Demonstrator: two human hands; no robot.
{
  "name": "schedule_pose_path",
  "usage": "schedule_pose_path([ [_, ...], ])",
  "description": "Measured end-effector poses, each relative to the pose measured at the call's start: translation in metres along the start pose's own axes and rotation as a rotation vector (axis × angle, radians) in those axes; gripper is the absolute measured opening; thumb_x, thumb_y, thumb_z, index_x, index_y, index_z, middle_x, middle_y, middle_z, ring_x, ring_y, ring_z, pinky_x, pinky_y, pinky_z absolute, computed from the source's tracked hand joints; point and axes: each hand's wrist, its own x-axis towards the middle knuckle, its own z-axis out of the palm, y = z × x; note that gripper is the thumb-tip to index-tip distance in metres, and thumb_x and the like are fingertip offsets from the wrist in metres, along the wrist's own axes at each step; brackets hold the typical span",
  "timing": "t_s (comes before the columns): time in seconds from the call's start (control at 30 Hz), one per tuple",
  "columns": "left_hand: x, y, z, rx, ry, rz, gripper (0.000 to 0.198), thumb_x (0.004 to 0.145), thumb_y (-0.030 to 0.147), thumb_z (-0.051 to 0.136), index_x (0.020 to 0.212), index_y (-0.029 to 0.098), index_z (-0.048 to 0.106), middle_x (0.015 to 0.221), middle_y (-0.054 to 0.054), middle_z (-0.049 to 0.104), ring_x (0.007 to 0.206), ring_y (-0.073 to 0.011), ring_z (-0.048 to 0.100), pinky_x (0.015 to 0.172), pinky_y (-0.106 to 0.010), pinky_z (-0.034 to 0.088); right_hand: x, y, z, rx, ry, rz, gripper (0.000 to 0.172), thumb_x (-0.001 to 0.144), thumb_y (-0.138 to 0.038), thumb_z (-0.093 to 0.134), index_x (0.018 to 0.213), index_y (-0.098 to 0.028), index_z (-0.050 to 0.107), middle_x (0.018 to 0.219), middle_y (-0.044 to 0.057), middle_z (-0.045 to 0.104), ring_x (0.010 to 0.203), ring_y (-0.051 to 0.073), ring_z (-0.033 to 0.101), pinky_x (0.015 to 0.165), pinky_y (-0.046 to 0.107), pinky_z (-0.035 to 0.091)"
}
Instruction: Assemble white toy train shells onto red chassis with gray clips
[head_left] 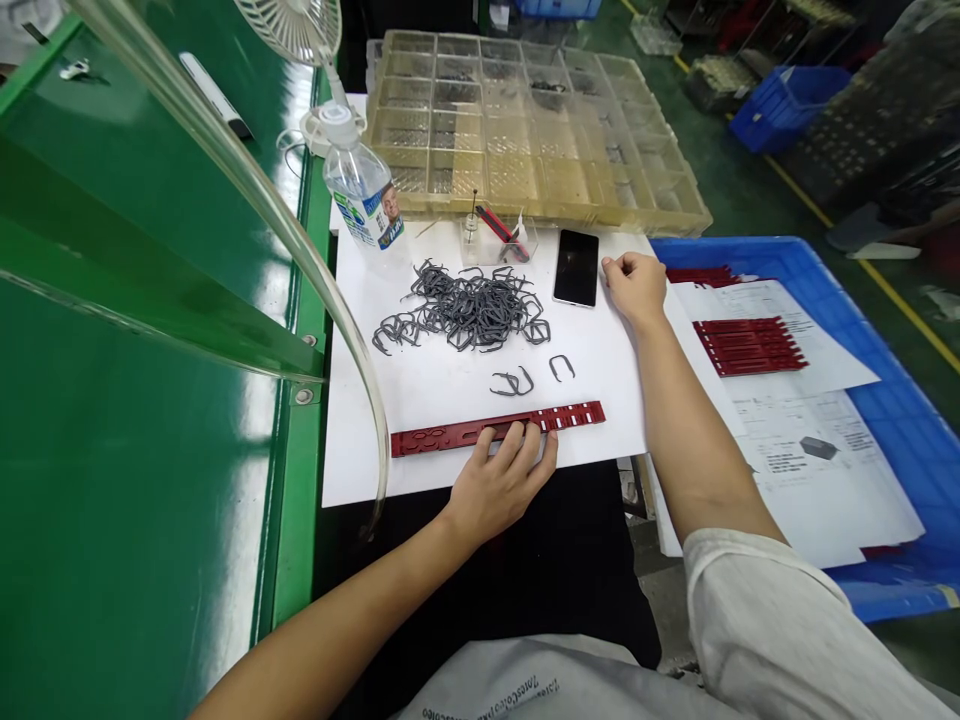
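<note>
A long dark-red plastic strip point(435, 438) with slots and small openings lies across the white sheet near its front edge. My left hand point(501, 478) has its bent fingers over the middle of this strip, holding it against the sheet. My right hand point(636, 285) rests at the sheet's right side, just beside a black-screened phone point(577, 267). Its fingers are curled together, and anything inside them is hidden. Beyond the strip sits a tangled pile of grey U-shaped clips point(480, 308). A few loose clips point(562, 368) lie between pile and strip.
A clear compartment box point(517, 180) stands at the back, with a water bottle point(364, 190) and small fan point(296, 25) to its left. A clear tube point(300, 240) arches at left. At right, a blue crate point(892, 440) holds papers and red strips point(750, 345).
</note>
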Motion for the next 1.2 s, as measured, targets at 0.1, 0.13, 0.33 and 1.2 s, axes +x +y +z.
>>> schedule_pose_path([
  [0.1, 0.0004, 0.0003, -0.0005, -0.004, -0.001, -0.007, 0.042, 0.106, 0.026, 0.064, 0.145, 0.021, 0.076, 0.135, -0.013, 0.081, 0.124, -0.0308, 0.068, 0.112, -0.047, 0.043, 0.001, 0.0019, 0.0012, 0.006, 0.009, -0.012, 0.035, 0.098, -0.046, 0.065, 0.07, -0.027, 0.054, 0.075, 0.005, 0.063, 0.079, 0.026, 0.053, 0.078, 0.039, 0.042],
  [0.13, 0.0004, 0.0005, -0.0005, -0.005, -0.003, -0.009, 0.042, 0.105, 0.026, 0.064, 0.145, 0.021, 0.076, 0.135, -0.013, 0.081, 0.124, -0.0308, 0.069, 0.112, -0.046, 0.043, 0.0011, 0.002, 0.0013, 0.005, 0.01, -0.011, 0.035, 0.097, -0.046, 0.065, 0.07, -0.027, 0.055, 0.075, 0.006, 0.064, 0.079, 0.026, 0.054, 0.078, 0.039, 0.042],
  [0.33, -0.0021, 0.0017, 0.0008, -0.017, -0.033, -0.004, 0.047, 0.105, 0.028, 0.066, 0.151, 0.02, 0.073, 0.139, -0.016, 0.079, 0.126, -0.0326, 0.069, 0.116, -0.046, 0.043, 0.0012, 0.0017, 0.0014, 0.005, 0.008, 0.006, 0.032, 0.096, -0.044, 0.065, 0.07, -0.027, 0.056, 0.078, 0.006, 0.066, 0.079, 0.025, 0.054, 0.078, 0.039, 0.042],
  [1.2, 0.0005, 0.0015, -0.0002, -0.05, -0.022, 0.025, 0.043, 0.108, 0.027, 0.059, 0.145, 0.012, 0.075, 0.152, -0.014, 0.075, 0.149, -0.0301, 0.062, 0.14, -0.048, 0.031, 0.0004, 0.0004, 0.0017, -0.016, 0.012, 0.014, 0.034, 0.099, -0.043, 0.064, 0.071, -0.027, 0.053, 0.076, 0.005, 0.062, 0.08, 0.026, 0.055, 0.081, 0.04, 0.042],
])
